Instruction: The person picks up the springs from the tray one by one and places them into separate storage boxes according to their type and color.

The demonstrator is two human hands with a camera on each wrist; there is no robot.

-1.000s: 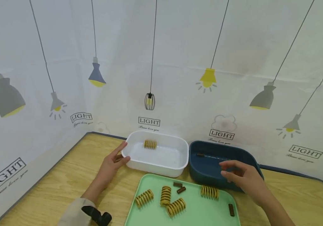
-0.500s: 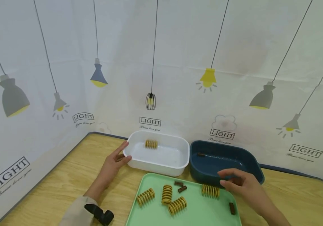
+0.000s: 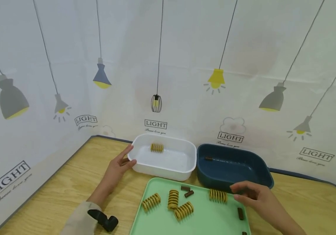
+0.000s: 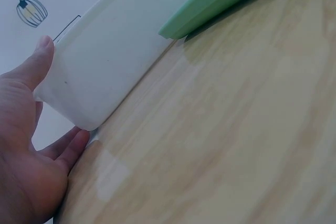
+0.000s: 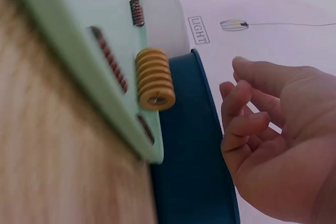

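My left hand [image 3: 117, 170] holds the left end of a white plastic tub [image 3: 160, 171], thumb at the rim and fingers low on its wall in the left wrist view. One thick yellow coil spring [image 3: 157, 148] lies inside that tub. To its right, a dark blue tub [image 3: 229, 178] contains a small brown spring [image 3: 208, 158]. My right hand [image 3: 259, 199] hovers by the blue tub's front, fingers loosely bent and nothing between them. Nearest to it are a yellow spring [image 3: 218, 195] and a small brown spring [image 3: 240, 213] on the green tray [image 3: 212, 217].
Further left on the tray lie three yellow springs [image 3: 173, 199] and two small brown springs [image 3: 189, 194]. Another brown piece [image 3: 244, 233] is cut off at the bottom edge. A lamp-patterned cloth [image 3: 185, 98] rises behind the wooden table [image 3: 76, 176].
My right hand has come down and toward me, from over the blue tub to beside the tray's right edge. The left hand stays on the white tub.
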